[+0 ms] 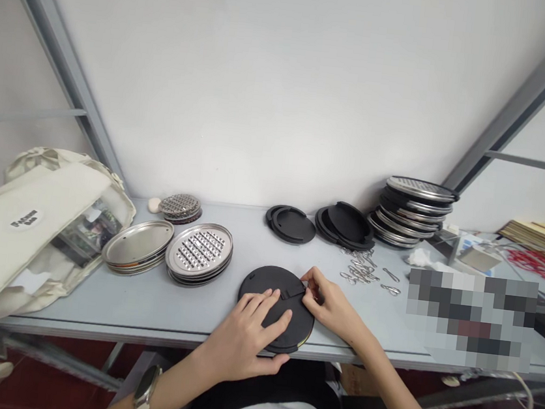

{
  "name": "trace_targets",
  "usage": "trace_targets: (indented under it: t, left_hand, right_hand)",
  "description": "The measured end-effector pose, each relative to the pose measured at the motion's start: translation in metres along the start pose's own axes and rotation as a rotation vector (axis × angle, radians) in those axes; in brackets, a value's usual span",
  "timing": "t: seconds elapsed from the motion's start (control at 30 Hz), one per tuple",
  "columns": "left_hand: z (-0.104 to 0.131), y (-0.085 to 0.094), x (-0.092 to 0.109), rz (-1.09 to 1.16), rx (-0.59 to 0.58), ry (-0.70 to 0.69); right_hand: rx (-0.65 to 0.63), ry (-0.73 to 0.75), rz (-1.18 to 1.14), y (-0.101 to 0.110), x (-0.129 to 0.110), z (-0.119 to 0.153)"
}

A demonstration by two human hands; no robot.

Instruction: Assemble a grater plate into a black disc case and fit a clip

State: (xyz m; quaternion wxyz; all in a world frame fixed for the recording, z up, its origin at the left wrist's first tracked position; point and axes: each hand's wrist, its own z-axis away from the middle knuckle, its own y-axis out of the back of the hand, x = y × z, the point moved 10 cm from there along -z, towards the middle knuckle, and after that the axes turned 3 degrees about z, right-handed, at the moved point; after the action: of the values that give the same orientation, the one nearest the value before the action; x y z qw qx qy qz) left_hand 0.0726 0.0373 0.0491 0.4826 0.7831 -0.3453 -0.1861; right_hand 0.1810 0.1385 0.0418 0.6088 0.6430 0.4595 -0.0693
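A round black disc (pixel 264 279) lies at the table's front edge, with a slot and a small bar near its middle. My left hand (pixel 255 334) rests over its lower left part, fingers spread and stretched out. At the disc's right rim, the fingers of my right hand (pixel 323 302) are pinched together; whatever they hold is too small to make out. Behind my right hand several small metal clips (pixel 361 267) are scattered. To the left stand a stack of round metal grater plates (pixel 200 249) and a stack of plain metal discs (pixel 140 242).
Smaller grater discs (pixel 180 206) sit near the wall. Black discs (pixel 293 224) and black round trays (pixel 349 223) lie at the back. A tall stack of assembled graters (pixel 412 210) stands back right. A cream bag (pixel 35 217) is left; yellow boards (pixel 541 238) are far right.
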Motion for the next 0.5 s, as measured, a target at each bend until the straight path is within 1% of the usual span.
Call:
trace_targets:
  t: [0.23, 0.5]
  left_hand:
    - [0.0, -0.001, -0.0004, 0.01, -0.016, 0.002]
    - [-0.0004, -0.0004, -0.0001, 0.001, -0.002, -0.002]
  right_hand:
    - [-0.009, -0.01, -0.017, -0.0008, 0.0001, 0.0002]
    - [0.006, -0.008, -0.026, 0.0001, 0.0007, 0.0007]
